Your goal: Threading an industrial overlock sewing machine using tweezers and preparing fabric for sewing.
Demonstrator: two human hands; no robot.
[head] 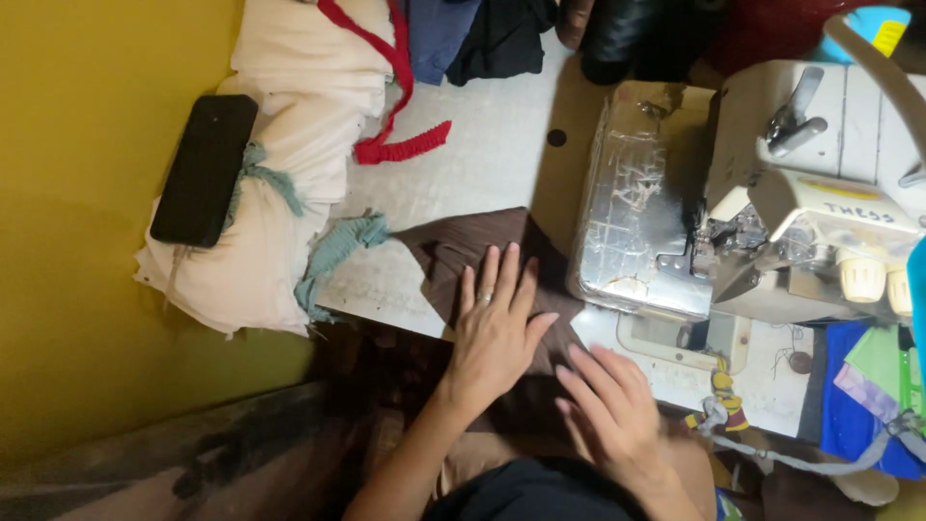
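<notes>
Left hand [497, 328] spread flat on brown cloth [463, 246], right hand [612, 410] open, fingers resting on it

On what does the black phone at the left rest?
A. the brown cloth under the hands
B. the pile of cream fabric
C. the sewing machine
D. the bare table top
B: the black phone lies on the pile of cream fabric, well left of the brown cloth and the sewing machine.
</notes>
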